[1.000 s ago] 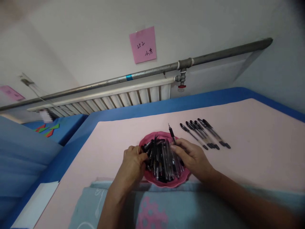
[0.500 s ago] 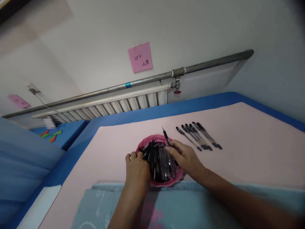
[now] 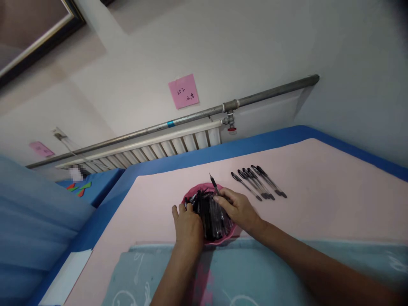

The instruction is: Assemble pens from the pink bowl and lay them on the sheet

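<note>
My right hand (image 3: 237,208) is closed around an uncapped pen (image 3: 214,183) with a dark grip; its bare tip points up and away from me. That hand is over the right side of a pink scalloped basket (image 3: 219,241). Inside the basket lie many clear pen barrels (image 3: 217,216) and black pen parts. At the left rim is my left hand (image 3: 188,225), its visible fingers bent and slightly apart over the black parts. Its thumb and some fingertips are hidden. To the right, several capped pens (image 3: 255,180) lie in a slanted row on the pink tabletop (image 3: 318,204).
A teal patterned cloth (image 3: 255,272) lies along the near edge. The table's blue border (image 3: 270,137) runs near a white radiator (image 3: 185,142) and a pipe (image 3: 274,92). Blue fabric (image 3: 32,229) hangs at left, beside a blue table with coloured pieces (image 3: 85,185).
The camera view has shifted, moving the capped pens and basket slightly left in the picture. My right hand still holds the pen over the basket. My left hand stays at the left rim.
</note>
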`<act>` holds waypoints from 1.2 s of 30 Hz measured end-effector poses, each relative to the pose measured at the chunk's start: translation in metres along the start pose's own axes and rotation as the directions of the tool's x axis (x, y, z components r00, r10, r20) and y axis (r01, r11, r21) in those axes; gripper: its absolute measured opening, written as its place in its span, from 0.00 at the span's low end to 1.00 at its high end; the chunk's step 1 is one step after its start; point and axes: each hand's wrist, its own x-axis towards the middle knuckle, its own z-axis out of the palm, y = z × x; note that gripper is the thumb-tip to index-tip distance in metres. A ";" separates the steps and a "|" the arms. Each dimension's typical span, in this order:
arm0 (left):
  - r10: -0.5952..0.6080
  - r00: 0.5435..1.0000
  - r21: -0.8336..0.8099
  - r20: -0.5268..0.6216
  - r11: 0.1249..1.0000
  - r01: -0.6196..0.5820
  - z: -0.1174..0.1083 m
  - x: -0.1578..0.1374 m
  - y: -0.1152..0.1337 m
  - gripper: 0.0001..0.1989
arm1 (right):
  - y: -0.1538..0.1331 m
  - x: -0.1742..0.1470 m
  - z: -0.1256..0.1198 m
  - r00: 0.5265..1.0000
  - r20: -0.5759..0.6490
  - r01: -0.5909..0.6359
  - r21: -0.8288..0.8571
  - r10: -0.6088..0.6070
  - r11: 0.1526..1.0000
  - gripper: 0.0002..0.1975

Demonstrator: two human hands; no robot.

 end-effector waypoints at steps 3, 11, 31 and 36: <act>-0.007 1.000 -0.005 -0.004 1.000 0.007 0.002 0.001 -0.001 0.16 | -0.001 0.000 0.000 1.000 -0.001 0.011 0.003 -0.010 1.000 0.12; -0.032 0.999 -0.012 -0.029 0.999 0.032 0.001 0.000 0.001 0.18 | -0.002 0.000 0.000 1.000 0.018 0.023 -0.001 -0.023 1.000 0.12; -0.341 0.940 -0.968 -0.013 0.241 0.074 -0.005 -0.009 -0.024 0.06 | 0.002 0.000 0.000 0.997 0.032 0.072 -0.063 -0.071 0.995 0.11; -0.299 0.941 -0.963 0.157 -0.257 0.079 -0.007 -0.006 -0.030 0.05 | -0.004 -0.005 0.000 0.991 0.067 0.118 -0.049 -0.115 0.992 0.11</act>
